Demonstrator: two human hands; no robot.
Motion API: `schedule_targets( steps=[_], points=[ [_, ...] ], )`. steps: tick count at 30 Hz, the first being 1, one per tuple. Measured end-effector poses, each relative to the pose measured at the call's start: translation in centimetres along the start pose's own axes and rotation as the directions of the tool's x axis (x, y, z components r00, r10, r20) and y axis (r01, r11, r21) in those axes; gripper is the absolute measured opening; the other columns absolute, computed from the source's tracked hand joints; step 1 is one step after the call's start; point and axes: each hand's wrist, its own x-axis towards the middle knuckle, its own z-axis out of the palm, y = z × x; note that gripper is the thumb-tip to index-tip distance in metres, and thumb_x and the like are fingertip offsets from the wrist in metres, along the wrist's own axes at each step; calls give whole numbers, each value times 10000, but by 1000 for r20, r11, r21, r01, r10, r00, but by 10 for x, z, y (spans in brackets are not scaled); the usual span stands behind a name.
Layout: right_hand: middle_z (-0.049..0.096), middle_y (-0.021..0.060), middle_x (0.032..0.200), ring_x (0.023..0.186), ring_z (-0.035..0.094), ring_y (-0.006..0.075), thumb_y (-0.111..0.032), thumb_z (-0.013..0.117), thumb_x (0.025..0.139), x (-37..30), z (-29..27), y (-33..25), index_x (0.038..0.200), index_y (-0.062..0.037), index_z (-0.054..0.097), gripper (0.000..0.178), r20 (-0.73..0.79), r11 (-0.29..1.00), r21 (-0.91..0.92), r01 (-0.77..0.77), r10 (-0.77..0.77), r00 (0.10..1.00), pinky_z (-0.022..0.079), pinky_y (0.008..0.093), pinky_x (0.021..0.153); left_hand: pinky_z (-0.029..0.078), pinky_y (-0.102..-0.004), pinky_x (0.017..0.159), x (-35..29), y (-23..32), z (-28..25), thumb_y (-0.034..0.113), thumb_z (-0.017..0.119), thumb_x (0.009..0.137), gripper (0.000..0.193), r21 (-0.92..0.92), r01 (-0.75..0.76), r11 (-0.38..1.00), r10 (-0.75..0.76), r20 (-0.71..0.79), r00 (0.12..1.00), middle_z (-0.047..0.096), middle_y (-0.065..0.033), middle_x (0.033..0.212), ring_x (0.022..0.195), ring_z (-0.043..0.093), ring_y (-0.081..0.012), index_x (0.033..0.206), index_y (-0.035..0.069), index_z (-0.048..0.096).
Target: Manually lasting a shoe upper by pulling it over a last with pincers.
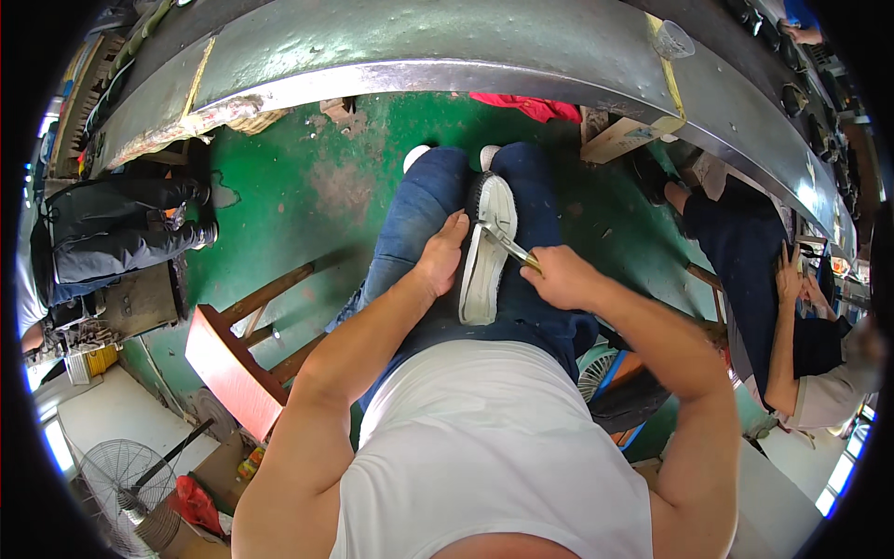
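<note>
A shoe [483,293] lies sole up along my lap, its white sole facing me and a dark upper showing at its far left edge. My left hand [443,253] is closed on the shoe's left side, the thumb pressed near its middle. In my right hand [563,277] is a silver, pincers-like tool [507,244] with a yellowish handle. The tool's head rests against the left edge of the sole, just right of my left thumb. Whether its jaws grip the edge is too small to tell.
A long metal-topped bench [410,65] runs across the far side. On my left are a wooden stool [237,363] and a standing fan [126,480]; red cloth [531,104] lies under the bench. Co-workers are at both sides, one in dark trousers [736,242] close on my right.
</note>
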Motion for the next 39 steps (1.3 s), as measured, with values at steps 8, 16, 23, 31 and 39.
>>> schedule_targets(
  steps=[8,16,23,31,39],
  points=[
    [678,172,773,701,656,319,-304,636,930,-8,55,7,905,10,657,316,-60,853,504,-138,194,979,513,409,689,361,-351,1118,8,8,5,377,658,970,775,223,-94,970,67,124,990,456,-121,1466,1324,448,-207,1537,27,263],
    [693,182,1081,918,712,234,-123,629,936,-4,14,86,1201,69,564,334,479,209,875,-437,-231,847,604,310,640,460,-335,1023,12,14,31,237,717,925,694,361,-94,928,71,77,995,591,-143,1317,1181,577,-210,1476,0,369],
    [665,176,1192,1044,677,242,-98,628,926,-11,-48,91,1216,71,563,341,494,707,635,-310,-63,867,627,358,711,478,-345,997,12,18,44,269,709,885,686,582,-48,812,100,-57,993,622,-187,1263,1141,614,-251,1439,-7,413],
    [679,116,820,707,651,213,-324,470,1037,8,-19,34,1032,28,607,378,-314,766,569,298,-133,940,508,356,631,480,-366,1001,-1,35,58,316,720,857,737,703,45,709,46,-110,993,616,-222,1266,1163,614,-287,1430,-20,400],
    [665,206,767,751,636,425,-291,617,945,-17,-23,38,886,22,598,320,80,862,496,-107,78,994,508,444,720,422,-374,1058,19,38,29,298,769,834,911,736,107,669,-59,-90,994,522,-217,1384,1263,529,-286,1499,-56,257]
  ],
)
